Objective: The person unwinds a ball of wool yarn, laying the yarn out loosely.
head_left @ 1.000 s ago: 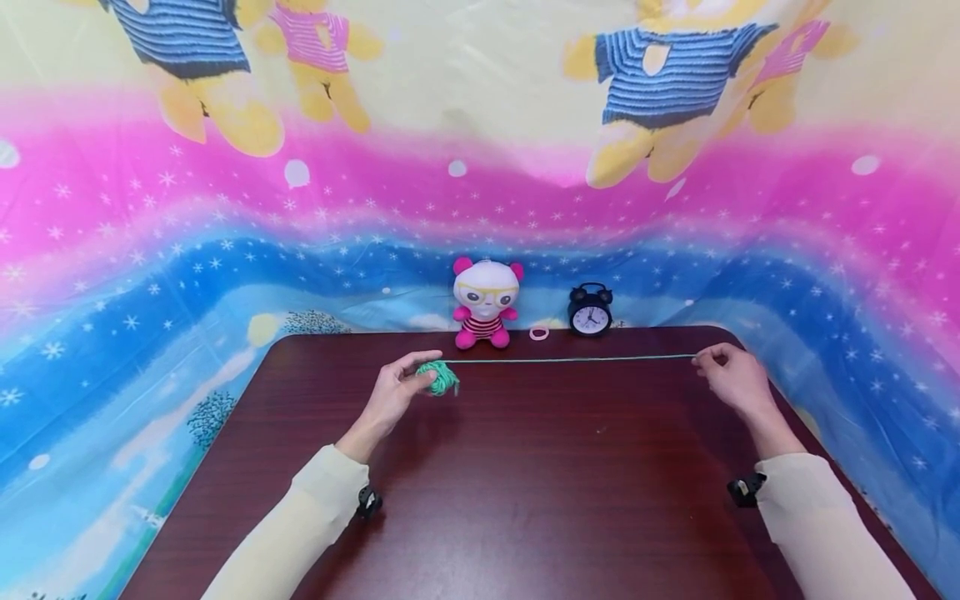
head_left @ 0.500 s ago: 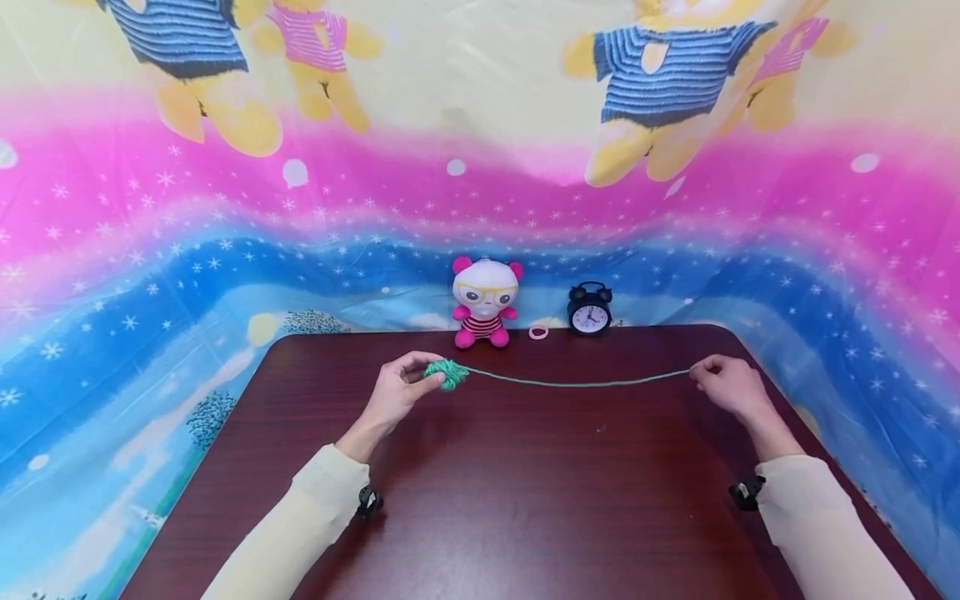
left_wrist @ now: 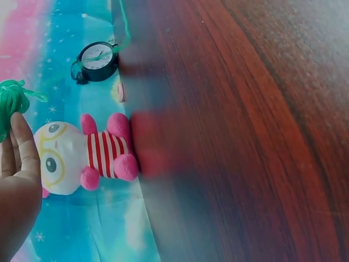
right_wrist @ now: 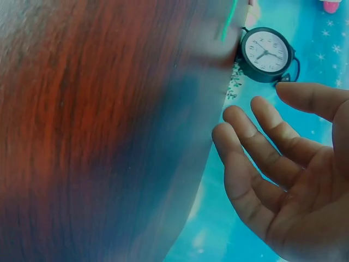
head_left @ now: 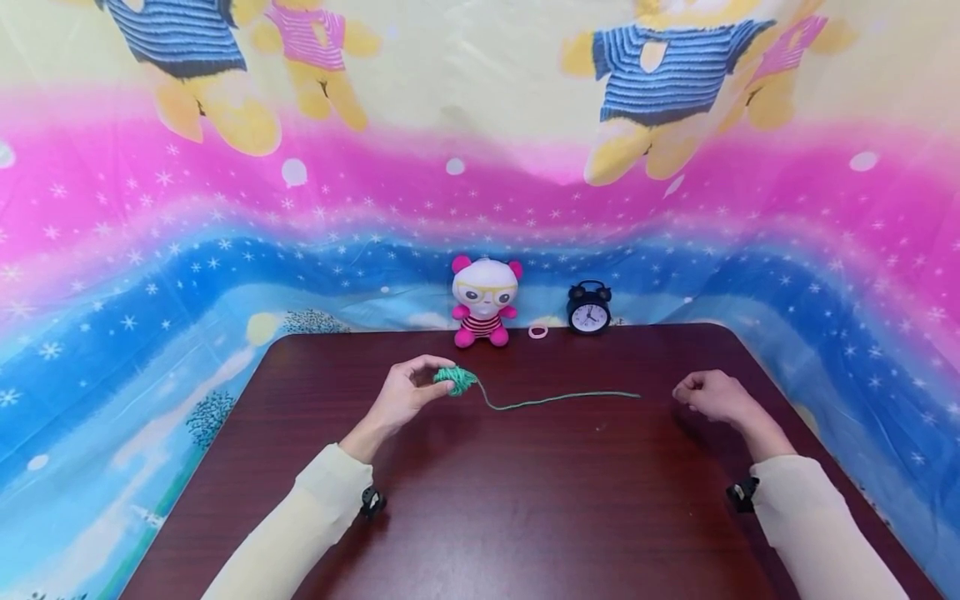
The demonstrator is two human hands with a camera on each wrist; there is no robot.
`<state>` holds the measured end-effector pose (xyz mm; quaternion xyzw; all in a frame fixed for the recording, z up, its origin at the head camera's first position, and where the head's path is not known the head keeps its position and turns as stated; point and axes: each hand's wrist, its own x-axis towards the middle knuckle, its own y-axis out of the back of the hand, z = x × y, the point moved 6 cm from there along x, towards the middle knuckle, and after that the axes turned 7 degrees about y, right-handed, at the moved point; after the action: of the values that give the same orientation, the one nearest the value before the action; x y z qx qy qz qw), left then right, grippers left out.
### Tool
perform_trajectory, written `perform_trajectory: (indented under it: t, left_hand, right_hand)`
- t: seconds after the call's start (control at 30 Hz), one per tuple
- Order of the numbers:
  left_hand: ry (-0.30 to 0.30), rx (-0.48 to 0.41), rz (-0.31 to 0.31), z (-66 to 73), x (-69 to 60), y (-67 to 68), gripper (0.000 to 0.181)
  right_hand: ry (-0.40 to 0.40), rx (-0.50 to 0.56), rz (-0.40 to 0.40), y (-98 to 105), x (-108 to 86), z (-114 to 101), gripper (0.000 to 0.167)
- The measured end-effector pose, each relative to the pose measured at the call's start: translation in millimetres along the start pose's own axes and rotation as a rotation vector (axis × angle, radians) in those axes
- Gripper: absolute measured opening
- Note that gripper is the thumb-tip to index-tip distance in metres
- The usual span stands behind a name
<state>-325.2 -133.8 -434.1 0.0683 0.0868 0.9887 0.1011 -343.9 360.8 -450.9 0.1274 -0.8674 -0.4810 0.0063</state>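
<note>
A small ball of green yarn point(head_left: 457, 381) is pinched between the thumb and fingers of my left hand point(head_left: 396, 398), above the far left part of the table. From the ball a loose strand point(head_left: 558, 398) dips and runs right to a free end. My right hand point(head_left: 718, 395) is to the right of that end, apart from it. In the right wrist view its fingers point(right_wrist: 262, 136) are loosely bent, with the thumb away from them and nothing held. The left wrist view catches the yarn ball point(left_wrist: 13, 103) at its left edge.
Along the far edge of the dark wooden table point(head_left: 555, 508) stand a pink and white plush panda point(head_left: 484, 302) and a black alarm clock point(head_left: 589, 310). A small pale ring point(head_left: 538, 332) lies between them. A printed cloth point(head_left: 465, 200) hangs around the table.
The strand was taut between both hands, then sagged, and my right hand has let go of its end. The left hand with the yarn ball has shifted slightly right; the right hand is lower.
</note>
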Motion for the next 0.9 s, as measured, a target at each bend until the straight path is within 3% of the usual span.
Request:
perform_trajectory:
  t: [0.13, 0.27, 0.67, 0.9]
  left_hand:
    - [0.002, 0.003, -0.008, 1.9, 0.6, -1.8, 0.033]
    - [-0.002, 0.008, -0.016, 3.8, 1.2, -3.0, 0.036]
    - [0.03, 0.012, -0.034, 4.7, 0.0, -6.6, 0.031]
    - [0.031, 0.024, -0.033, 5.6, 0.4, -6.2, 0.033]
  right_hand:
    - [0.048, -0.075, 0.064, 4.0, 0.7, -9.6, 0.035]
    - [0.076, -0.074, 0.1, 3.8, 0.9, -20.4, 0.035]
    - [0.137, 0.03, 0.144, -17.3, 11.6, -52.2, 0.03]
    - [0.165, 0.181, 0.108, -30.9, 13.5, -76.8, 0.029]
